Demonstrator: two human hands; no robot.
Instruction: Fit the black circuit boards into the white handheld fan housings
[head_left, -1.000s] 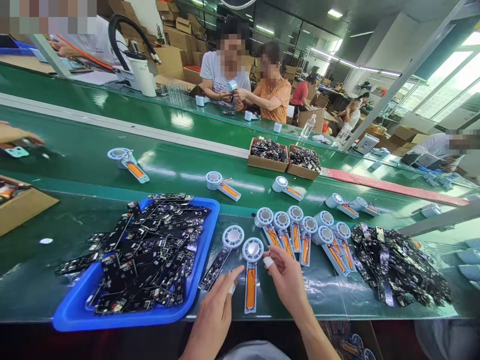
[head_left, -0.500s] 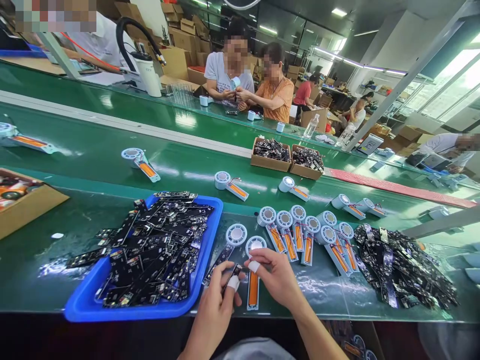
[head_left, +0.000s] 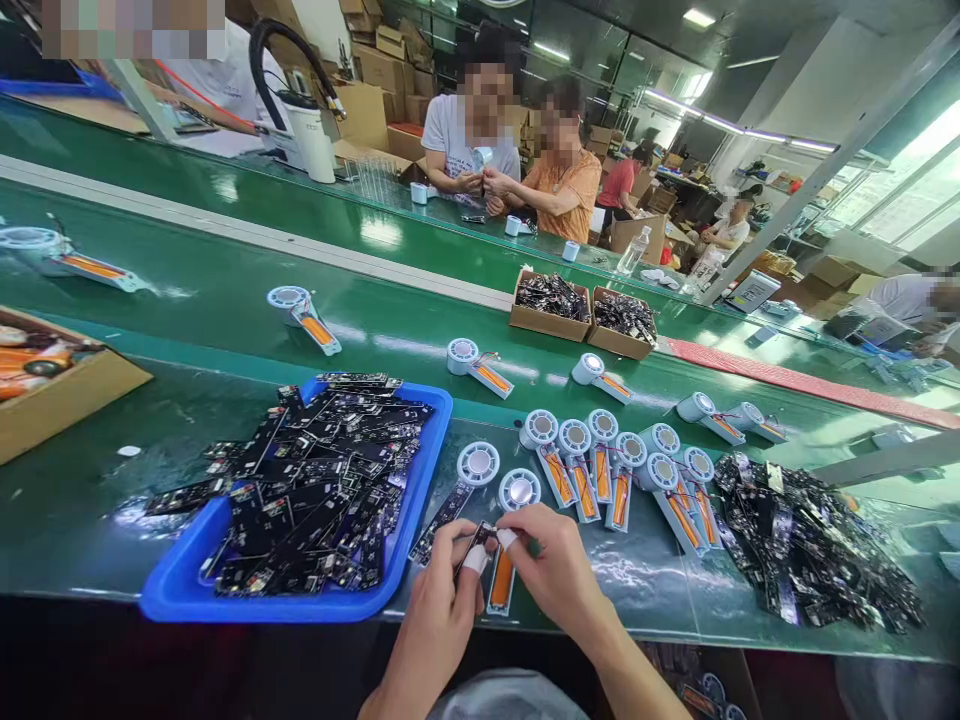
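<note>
Far left: open cardboard box (head_left: 82, 415), cut off by the frame, mixed orange and white parts inside; can't identify them. Small white disc (head_left: 129, 451) on the tabletop (head_left: 67, 520) to its right.

Blue tray (head_left: 441, 430) next, at the near edge left of centre, heaped with black circuit boards (head_left: 322, 490). Some hang over its left rim; bottom of the heap is hidden.

Just right of the tray: round-headed unit (head_left: 478, 464), dark board along its handle, lower end partly behind the left hand (head_left: 435, 625).

Left hand pinches a small dark board (head_left: 480, 540) between thumb and fingers, above the near edge around centre. Right hand (head_left: 559, 580) is closed in to a narrow pinch at the board's upper end. Contact point is covered by fingertips; probably gripping a wire or the board end. Both thumbs have white covers.

Under/behind the hands: pale blue unit (head_left: 520, 489), round head visible, orange handle strip partly blocked, lower end by the near edge.

Right of that, toward the far edge: cluster of similar units (head_left: 574, 437), seven heads visible, handles overlapping. Then a loose pile of boards (head_left: 810, 545) toward the right; individual boards blur together.
</note>
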